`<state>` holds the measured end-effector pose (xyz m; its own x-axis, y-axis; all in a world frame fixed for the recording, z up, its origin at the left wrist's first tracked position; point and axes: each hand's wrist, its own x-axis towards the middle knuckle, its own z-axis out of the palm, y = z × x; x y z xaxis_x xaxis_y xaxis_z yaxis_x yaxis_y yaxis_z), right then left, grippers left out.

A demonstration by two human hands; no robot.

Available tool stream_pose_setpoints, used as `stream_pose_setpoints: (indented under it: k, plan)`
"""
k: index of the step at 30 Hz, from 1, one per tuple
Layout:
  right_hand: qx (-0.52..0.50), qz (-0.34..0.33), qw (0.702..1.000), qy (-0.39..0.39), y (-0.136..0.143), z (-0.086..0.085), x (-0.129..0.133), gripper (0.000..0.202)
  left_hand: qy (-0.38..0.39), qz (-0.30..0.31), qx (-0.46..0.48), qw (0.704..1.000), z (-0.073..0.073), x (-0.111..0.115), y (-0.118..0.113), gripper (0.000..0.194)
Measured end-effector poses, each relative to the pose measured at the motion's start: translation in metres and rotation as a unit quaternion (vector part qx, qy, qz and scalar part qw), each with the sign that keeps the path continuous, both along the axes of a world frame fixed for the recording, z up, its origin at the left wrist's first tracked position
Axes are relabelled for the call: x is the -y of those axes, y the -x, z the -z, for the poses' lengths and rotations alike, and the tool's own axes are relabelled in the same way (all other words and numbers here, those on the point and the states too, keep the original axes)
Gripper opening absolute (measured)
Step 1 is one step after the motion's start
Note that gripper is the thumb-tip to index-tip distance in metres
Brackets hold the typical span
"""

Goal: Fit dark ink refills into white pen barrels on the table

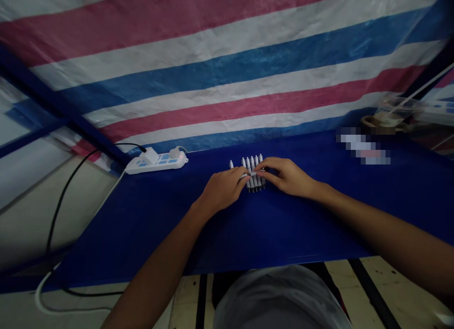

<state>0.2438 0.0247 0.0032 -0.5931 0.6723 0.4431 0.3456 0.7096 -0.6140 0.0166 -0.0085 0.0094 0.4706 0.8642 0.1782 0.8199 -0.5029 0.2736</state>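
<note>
Several white pens (256,182) with dark tips lie side by side in a row on the blue table (283,229). One more white pen (231,164) lies apart to the left, mostly hidden behind my left hand (225,187). Just over the row, a white pen (253,174) is held crosswise between both hands. My left hand is closed, its thumb and fingers pinching the left end. From the other side, my right hand (288,177) pinches the right end with thumb and forefinger. The fingertips cover parts of the held pen and of the row.
A white power strip (159,161) with plugs and cables sits at the table's back left. A striped plastic sheet (227,73) hangs behind. Toward the back right are a blurred-out item (365,147) and a brownish round container (381,125). Blue frame bars (67,109) stand at left.
</note>
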Motion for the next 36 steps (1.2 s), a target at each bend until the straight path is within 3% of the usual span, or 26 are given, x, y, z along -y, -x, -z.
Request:
stream_pose_setpoints:
  k: [6, 16, 22, 29, 36]
  plan:
    - [-0.046, -0.013, 0.998, -0.042, -0.003, -0.002, -0.003, 0.015, 0.01, 0.028, 0.068, 0.997, 0.002, -0.003, 0.004, 0.032]
    - [-0.066, 0.088, 0.993, 0.045, -0.012, -0.012, -0.008, 0.027, 0.003, 0.017, 0.113, 0.993, 0.007, -0.014, 0.015, 0.027]
    - [-0.09, 0.112, 0.985, 0.091, -0.016, -0.012, -0.012, 0.035, -0.008, 0.015, 0.125, 0.992, 0.006, -0.016, 0.019, 0.026]
    - [-0.183, 0.083, 0.969, 0.141, -0.016, -0.007, -0.014, 0.034, -0.013, 0.016, 0.117, 0.993, 0.007, -0.016, 0.019, 0.027]
    - [-0.194, 0.044, 0.966, 0.166, -0.011, -0.005, -0.013, 0.034, -0.016, 0.019, 0.102, 0.995, 0.007, -0.015, 0.018, 0.032]
